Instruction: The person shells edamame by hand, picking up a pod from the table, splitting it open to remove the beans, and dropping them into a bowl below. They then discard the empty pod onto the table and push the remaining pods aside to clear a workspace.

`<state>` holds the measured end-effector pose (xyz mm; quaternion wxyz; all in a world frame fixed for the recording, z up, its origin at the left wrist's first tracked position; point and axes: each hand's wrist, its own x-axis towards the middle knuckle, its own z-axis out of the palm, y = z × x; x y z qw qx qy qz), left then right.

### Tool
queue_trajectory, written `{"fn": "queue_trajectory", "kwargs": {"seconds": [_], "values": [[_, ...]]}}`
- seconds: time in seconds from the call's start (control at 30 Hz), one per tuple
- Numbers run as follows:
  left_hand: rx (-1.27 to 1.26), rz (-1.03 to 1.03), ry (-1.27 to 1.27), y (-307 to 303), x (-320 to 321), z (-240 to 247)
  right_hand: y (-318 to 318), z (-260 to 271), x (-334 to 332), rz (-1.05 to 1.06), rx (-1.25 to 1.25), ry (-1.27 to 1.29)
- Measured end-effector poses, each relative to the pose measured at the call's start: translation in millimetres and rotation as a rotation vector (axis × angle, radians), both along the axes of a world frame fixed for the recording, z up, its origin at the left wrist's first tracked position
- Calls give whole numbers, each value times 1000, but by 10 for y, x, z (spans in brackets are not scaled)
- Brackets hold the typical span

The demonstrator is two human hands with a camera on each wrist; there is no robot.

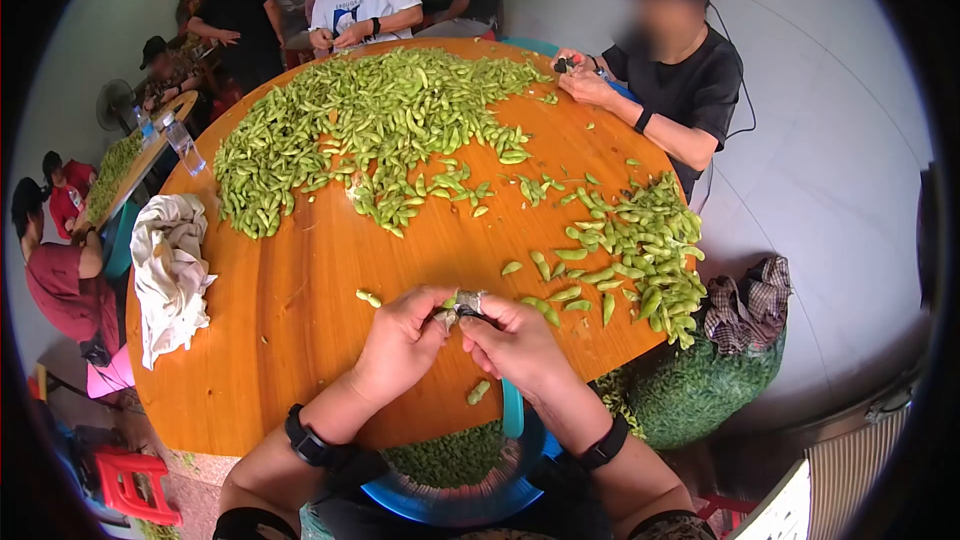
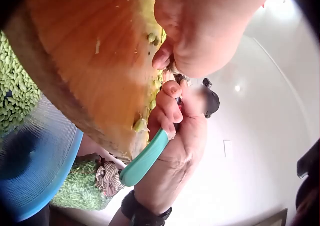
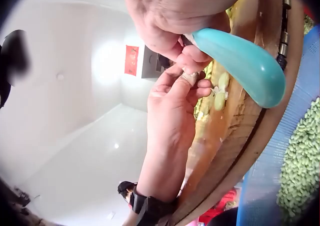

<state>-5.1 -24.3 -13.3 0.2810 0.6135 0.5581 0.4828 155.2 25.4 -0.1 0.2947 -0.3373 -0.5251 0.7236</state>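
Observation:
Over the near edge of the round wooden table (image 1: 300, 340), my two hands meet at the fingertips. My left hand (image 1: 395, 350) pinches a green soybean pod (image 1: 450, 304), mostly hidden by the fingers. My right hand (image 1: 525, 350) grips a tool by its teal handle (image 3: 245, 63), which sticks out below the palm; its working end is hidden among the fingers. A greyish band (image 1: 472, 300) shows at the right fingertips. One loose pod (image 1: 478, 392) lies by the table edge near the right hand, and another pod (image 1: 368, 297) beyond the left hand.
A blue basket (image 1: 440, 518) of shelled beans sits below the table edge. A large pod heap (image 1: 380, 110) covers the far side, a smaller pile (image 1: 650, 250) the right. A white cloth (image 1: 170, 270) and bottle (image 1: 183, 148) stand left. A full green sack (image 1: 710, 390) is at right. People sit around.

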Motion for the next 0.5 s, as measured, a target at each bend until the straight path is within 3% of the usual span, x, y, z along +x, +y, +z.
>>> {"fn": "queue_trajectory", "kwargs": {"seconds": [0.27, 0.37, 0.47, 0.5], "values": [[-37, -5, -32, 10, -50, 7, 8, 17, -64, -26, -65, 10], [24, 22, 64, 25, -78, -54, 23, 6, -102, -44, -72, 5], [27, 26, 8, 34, -85, -65, 79, -19, -112, -40, -144, 34], [-52, -1, -163, 35, -94, -53, 103, -18, -100, -12, -175, 74]]}}
